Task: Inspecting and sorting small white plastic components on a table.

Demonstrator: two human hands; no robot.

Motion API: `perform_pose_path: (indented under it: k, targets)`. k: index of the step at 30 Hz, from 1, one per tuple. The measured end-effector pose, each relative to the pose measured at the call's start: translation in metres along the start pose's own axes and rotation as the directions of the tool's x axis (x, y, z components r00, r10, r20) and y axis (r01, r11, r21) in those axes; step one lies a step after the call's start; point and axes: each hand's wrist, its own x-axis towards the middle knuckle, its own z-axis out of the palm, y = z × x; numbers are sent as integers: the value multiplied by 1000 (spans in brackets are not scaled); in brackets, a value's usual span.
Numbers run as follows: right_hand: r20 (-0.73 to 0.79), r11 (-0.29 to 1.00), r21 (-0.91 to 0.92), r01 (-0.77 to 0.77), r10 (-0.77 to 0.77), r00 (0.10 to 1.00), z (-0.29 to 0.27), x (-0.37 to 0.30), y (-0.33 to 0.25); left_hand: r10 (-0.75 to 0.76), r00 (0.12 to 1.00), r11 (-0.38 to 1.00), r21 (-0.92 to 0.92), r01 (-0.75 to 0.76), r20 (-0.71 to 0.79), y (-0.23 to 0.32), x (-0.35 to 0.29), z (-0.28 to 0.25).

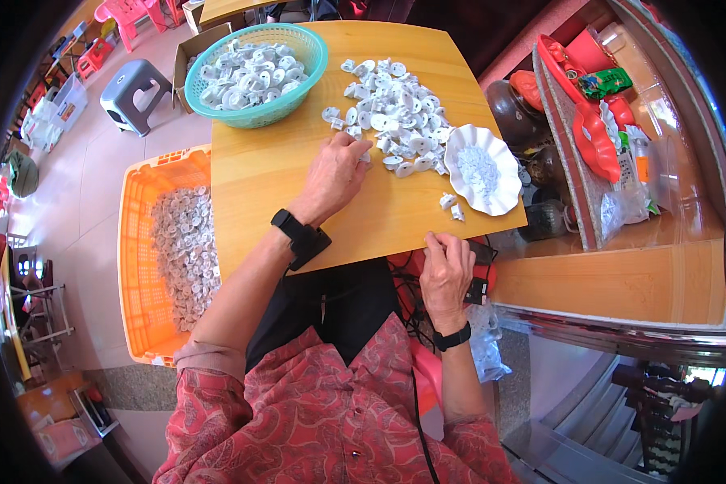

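My left hand (335, 176) is over the wooden table (282, 185), fingers bent and closed on a small white plastic part (366, 156). Just beyond it spreads a loose pile of similar white round-faced parts (403, 109). My right hand (447, 278) is at the table's near edge, thumb and fingers drawn together; whatever they pinch, if anything, is too small to make out. Two white parts (453, 206) lie a little beyond that hand. To their right, a white scalloped dish (504, 189) holds tiny whitish pieces (477, 168).
A green plastic basket (315, 60) full of white parts stands at the table's far left. On the floor to the left is an orange crate (141, 298) with many more. A grey stool (133, 93) stands beyond it. Shelves with jars and a red tray (593, 145) border the right.
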Motion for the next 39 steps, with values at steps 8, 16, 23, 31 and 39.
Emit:
perform_pose_path:
  k: [8,16,23,31,39]
  targets:
    - [-78,968,248,-44,65,995,4,-3,-9,-2,992,994,111,-13,128,1,-6,-1]
    - [87,741,620,-259,262,961,-5,-3,-30,-84,956,992,-70,108,282,25,-31,-23]
    - [130,594,752,-287,293,947,-24,5,-51,-266,818,317,-755,574,510,35,-74,-30]
    - [156,547,800,-246,207,966,-41,14,-78,-163,809,-428,-780,457,564,51,-119,-22]
    - [165,508,815,-277,254,953,-33,13,-86,-196,809,-443,-786,431,554,56,-130,-20]
